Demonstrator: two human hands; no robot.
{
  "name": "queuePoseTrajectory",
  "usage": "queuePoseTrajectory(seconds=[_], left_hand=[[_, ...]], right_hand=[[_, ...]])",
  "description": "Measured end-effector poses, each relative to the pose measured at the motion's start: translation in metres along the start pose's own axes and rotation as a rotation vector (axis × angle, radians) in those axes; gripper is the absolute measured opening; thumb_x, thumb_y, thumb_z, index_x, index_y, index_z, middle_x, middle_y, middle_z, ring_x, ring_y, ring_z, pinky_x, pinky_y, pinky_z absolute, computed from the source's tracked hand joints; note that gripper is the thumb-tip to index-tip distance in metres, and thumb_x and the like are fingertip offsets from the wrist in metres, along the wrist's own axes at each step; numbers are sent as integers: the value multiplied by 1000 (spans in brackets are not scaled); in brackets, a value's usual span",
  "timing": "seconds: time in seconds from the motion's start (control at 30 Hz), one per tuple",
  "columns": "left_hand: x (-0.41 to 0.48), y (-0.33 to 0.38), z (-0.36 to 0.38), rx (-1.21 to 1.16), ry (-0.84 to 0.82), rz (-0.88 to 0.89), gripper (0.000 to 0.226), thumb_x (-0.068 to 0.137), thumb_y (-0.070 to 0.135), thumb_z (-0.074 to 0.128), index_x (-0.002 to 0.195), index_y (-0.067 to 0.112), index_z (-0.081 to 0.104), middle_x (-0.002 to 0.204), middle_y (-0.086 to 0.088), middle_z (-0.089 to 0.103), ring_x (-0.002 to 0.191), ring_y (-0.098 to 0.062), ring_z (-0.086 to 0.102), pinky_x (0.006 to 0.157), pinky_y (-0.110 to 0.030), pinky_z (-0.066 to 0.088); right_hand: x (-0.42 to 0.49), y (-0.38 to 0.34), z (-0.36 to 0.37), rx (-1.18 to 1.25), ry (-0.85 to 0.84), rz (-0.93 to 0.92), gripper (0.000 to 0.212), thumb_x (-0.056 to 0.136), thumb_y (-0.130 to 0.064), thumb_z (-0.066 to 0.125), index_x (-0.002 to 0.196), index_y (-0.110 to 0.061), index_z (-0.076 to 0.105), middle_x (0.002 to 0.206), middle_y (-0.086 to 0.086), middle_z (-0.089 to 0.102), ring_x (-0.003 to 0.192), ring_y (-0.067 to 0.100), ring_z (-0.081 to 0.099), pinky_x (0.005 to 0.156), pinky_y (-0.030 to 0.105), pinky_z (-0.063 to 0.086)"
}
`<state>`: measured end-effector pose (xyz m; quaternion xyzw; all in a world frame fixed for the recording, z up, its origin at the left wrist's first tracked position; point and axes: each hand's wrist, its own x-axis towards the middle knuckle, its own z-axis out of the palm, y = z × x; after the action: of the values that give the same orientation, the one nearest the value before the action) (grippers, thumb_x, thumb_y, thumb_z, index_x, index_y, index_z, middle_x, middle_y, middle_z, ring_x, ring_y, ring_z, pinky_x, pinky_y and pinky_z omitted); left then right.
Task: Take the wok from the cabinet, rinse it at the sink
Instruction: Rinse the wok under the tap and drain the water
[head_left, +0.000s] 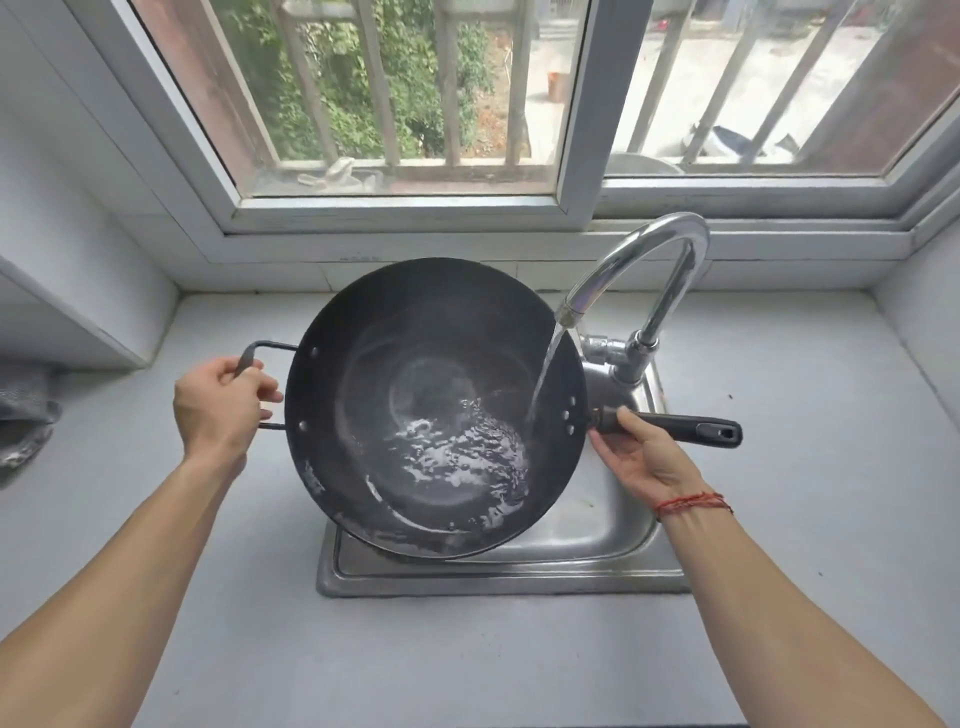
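A large black wok (415, 338) hangs over the steel sink (597, 519), tilted toward me and to the right. Water pools in its lower right part. My left hand (218, 410) grips the small loop handle on the wok's left side. My right hand (639, 457) holds the long black handle (691, 428) near where it joins the wok, fingers under it and thumb on top. A stream of water runs from the chrome faucet (649, 260) onto the wok's right inner wall.
Grey countertop (467, 649) surrounds the sink. A grey cloth (21, 415) lies at the far left edge. A barred window (405, 104) stands behind the sink, with a white wall or cabinet side (62, 260) on the left.
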<state>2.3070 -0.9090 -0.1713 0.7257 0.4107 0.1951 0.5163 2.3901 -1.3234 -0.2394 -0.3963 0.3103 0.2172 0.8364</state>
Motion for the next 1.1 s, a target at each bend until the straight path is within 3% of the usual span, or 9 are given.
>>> queuePoseTrajectory(seconds=[0.2, 0.3, 0.4, 0.53, 0.77, 0.93, 1.1], left_hand=[[-2, 9, -16, 37, -23, 65, 7, 89, 8, 61, 88, 9, 67, 77, -8, 70, 60, -22, 66, 43, -23, 50], [-3, 11, -19, 53, -41, 63, 11, 92, 11, 62, 95, 3, 68, 76, -8, 71, 57, -20, 67, 41, -23, 49], [-8, 12, -17, 37, -68, 49, 8, 92, 7, 61, 85, 6, 65, 72, -9, 68, 45, -9, 64, 37, -19, 46], [-15, 10, -13, 47, -97, 11, 15, 90, 3, 59, 77, 7, 63, 70, -11, 66, 39, -10, 61, 35, -19, 44], [-23, -5, 2, 113, -169, -117, 13, 89, -1, 55, 79, 0, 64, 67, -12, 67, 37, -20, 60, 51, -31, 48], [-33, -15, 13, 154, -251, -224, 12, 88, -3, 53, 81, -4, 63, 70, -13, 67, 32, -18, 57, 40, -26, 49], [-44, -22, 21, 153, -281, -289, 15, 88, -7, 49, 76, -4, 57, 69, -16, 66, 31, -15, 56, 53, -31, 50]], right_hand=[[-10, 9, 6, -74, 42, 58, 15, 96, -15, 59, 87, -4, 63, 75, 11, 73, 82, 21, 70, 74, 29, 60], [-13, 12, 3, -103, 80, 79, 17, 96, -16, 60, 83, -7, 62, 74, 10, 71, 73, 18, 71, 65, 28, 61], [-14, 12, -2, -122, 106, 81, 20, 97, -17, 59, 78, -9, 60, 81, 9, 66, 64, 16, 71, 58, 26, 60], [-20, 10, -12, -208, 175, 56, 19, 94, -18, 64, 78, -8, 61, 69, 8, 71, 57, 15, 71, 54, 24, 59], [-35, -8, -32, -392, 370, -68, 27, 81, -23, 79, 90, 0, 68, 72, 16, 73, 59, 19, 69, 48, 22, 54], [-52, -29, -35, -525, 471, -136, 29, 78, -23, 79, 81, 2, 66, 54, 11, 66, 48, 16, 58, 46, 22, 55], [-62, -41, -37, -569, 498, -205, 25, 78, -20, 78, 80, 0, 64, 58, 10, 67, 45, 15, 56, 43, 22, 53]])
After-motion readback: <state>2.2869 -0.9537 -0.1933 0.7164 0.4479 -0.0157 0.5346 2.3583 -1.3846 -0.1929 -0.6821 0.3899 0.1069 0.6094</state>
